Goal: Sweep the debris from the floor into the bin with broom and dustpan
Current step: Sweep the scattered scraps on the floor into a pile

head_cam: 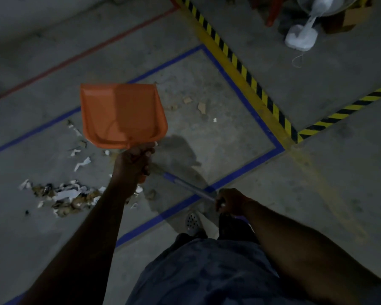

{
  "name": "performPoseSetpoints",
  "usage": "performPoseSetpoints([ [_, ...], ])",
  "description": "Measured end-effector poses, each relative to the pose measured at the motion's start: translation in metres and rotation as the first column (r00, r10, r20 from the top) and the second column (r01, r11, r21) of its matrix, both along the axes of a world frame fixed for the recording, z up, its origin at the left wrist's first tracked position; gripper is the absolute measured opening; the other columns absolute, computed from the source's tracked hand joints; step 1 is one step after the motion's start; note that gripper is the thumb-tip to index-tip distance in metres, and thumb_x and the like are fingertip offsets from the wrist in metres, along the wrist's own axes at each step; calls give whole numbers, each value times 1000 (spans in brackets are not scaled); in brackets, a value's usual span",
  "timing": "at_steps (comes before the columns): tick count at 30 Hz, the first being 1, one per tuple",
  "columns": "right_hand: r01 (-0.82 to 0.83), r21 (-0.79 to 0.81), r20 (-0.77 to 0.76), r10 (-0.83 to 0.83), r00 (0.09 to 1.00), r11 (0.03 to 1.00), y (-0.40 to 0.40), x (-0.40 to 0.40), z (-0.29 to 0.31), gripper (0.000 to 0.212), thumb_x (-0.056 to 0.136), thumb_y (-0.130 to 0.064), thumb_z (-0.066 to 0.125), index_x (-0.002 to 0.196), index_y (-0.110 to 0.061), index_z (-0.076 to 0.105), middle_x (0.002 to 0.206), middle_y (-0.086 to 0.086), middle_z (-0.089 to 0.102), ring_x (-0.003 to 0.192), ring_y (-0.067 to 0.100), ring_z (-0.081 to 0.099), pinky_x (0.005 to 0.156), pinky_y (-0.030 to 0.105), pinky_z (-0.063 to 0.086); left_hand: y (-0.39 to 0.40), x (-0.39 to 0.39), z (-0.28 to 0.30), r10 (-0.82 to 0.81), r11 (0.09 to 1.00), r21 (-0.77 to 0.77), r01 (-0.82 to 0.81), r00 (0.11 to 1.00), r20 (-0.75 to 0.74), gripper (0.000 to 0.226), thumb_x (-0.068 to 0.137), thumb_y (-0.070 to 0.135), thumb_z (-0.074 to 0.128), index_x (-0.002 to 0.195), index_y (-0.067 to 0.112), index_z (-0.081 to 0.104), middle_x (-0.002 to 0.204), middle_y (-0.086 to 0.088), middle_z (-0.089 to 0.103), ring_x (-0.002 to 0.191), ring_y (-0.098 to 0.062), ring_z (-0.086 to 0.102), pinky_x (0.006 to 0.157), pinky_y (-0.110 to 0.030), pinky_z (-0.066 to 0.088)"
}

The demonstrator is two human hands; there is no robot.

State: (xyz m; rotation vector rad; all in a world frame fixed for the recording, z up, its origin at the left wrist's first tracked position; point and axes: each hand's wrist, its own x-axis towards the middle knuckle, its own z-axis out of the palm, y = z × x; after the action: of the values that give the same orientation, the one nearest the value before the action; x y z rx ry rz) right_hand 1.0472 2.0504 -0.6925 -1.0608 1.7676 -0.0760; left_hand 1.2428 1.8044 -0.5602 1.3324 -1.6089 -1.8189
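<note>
Flat orange dustpan [121,115], raised, debris-free

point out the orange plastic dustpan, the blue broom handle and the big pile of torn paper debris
orange plastic dustpan [121,113]: head view, middle of its flat pan.
blue broom handle [185,186]: head view, mid-shaft between the two hands.
pile of torn paper debris [67,198]: head view, centre of the heap on the floor.

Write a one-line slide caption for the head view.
Left hand holds an empty orange dustpan up, right hand grips the broom handle, paper debris lies on the floor.
</note>
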Motion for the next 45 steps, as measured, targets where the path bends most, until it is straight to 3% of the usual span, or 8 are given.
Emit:
performPoseSetpoints([
  [5,197,-22,-97,-198,975,980,4,-17,15,12,79,-13,71,89,-18,76,98,6,70,94,24,67,89,33,53,-5,19,7,41,999,10,-40,997,-71,21,101,5,55,110,15,72,88,-9,62,51,-8,47,41,-18,37],
  [9,557,-62,-135,-560,817,828,7,-53,26,17,80,-1,66,74,-15,73,66,10,67,55,21,64,52,29,55,-13,26,3,66,998,6,-65,996,-56,24,101,8,57,106,23,75,92,-7,64,51,-7,46,39,-17,35],
  [13,697,-31,-173,-691,702,717,-6,-100,25,7,81,-3,69,79,-9,71,74,16,69,61,29,65,63,36,58,-27,23,-3,115,992,54,-110,990,-83,22,100,7,57,108,20,74,92,-7,63,52,-7,47,41,-17,35],
  [23,402,136,-236,-364,901,906,-92,-157,-1,23,84,-20,69,99,-3,72,89,15,74,69,25,70,68,33,59,-89,-37,-1,148,988,47,-148,989,5,25,101,12,57,123,16,69,89,-3,65,48,-6,47,42,-17,27],
  [27,138,172,-115,-120,986,975,-138,-163,-8,29,87,-30,67,104,-8,73,100,12,71,99,27,67,80,32,50,-116,-80,6,148,989,29,-148,989,10,24,101,14,57,121,20,70,92,-6,65,48,-6,48,43,-17,28],
  [32,25,128,54,-33,998,991,-179,-199,7,13,80,-5,69,83,-16,76,83,14,74,66,18,70,69,30,60,-143,-126,15,172,985,-18,-173,985,-32,22,101,9,55,119,10,69,67,6,60,47,-5,47,41,-17,33],
  [39,387,-36,-69,-389,919,921,-189,-266,9,16,81,-1,66,73,-12,74,63,11,68,59,24,68,48,26,51,-170,-160,28,212,977,-22,-214,973,-87,21,101,5,53,116,8,67,70,9,63,46,-5,43,39,-15,32],
  [45,618,14,-167,-608,777,786,-207,-302,-3,16,85,-14,70,93,-1,72,77,16,70,66,32,70,65,44,61,-194,-169,25,199,979,-23,-201,978,-64,24,101,6,55,122,2,65,70,11,66,48,-5,47,40,-17,34],
])
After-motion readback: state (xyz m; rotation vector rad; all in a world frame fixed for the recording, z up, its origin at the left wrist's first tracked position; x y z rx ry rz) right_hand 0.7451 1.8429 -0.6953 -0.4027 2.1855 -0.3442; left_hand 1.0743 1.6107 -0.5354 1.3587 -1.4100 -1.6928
